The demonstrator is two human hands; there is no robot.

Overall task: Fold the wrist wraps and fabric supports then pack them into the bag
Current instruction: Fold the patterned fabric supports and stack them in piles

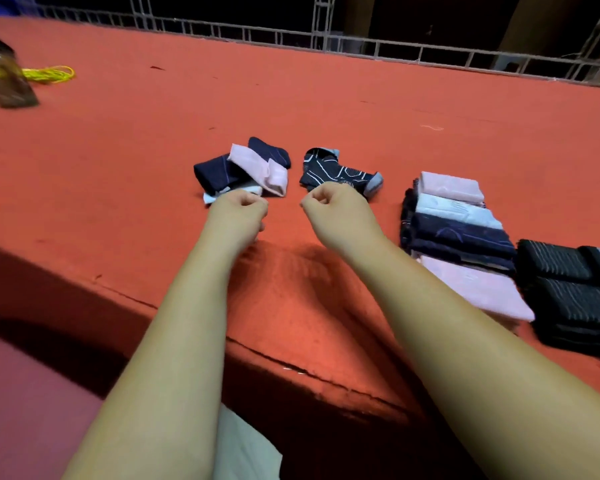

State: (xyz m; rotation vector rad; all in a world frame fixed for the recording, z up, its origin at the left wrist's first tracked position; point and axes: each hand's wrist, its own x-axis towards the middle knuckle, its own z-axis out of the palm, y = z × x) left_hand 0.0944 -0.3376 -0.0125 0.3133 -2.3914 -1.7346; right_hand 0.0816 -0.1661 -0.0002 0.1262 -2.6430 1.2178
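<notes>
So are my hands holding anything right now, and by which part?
Nothing, as far as shows: the left hand and right hand are both curled into empty fists near the loose wraps.

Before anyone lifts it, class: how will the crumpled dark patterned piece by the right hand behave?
The dark patterned piece probably flops and unfolds: it lies crumpled. Likely light, being thin cloth. It should not roll, lying flat.

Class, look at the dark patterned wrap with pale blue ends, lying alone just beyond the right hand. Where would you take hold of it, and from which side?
Probably the pale blue end of the dark patterned wrap nearest the folded stack: it sticks out free of the crumpled middle. Bring the right hand in from the near side, pinching that edge.
</notes>
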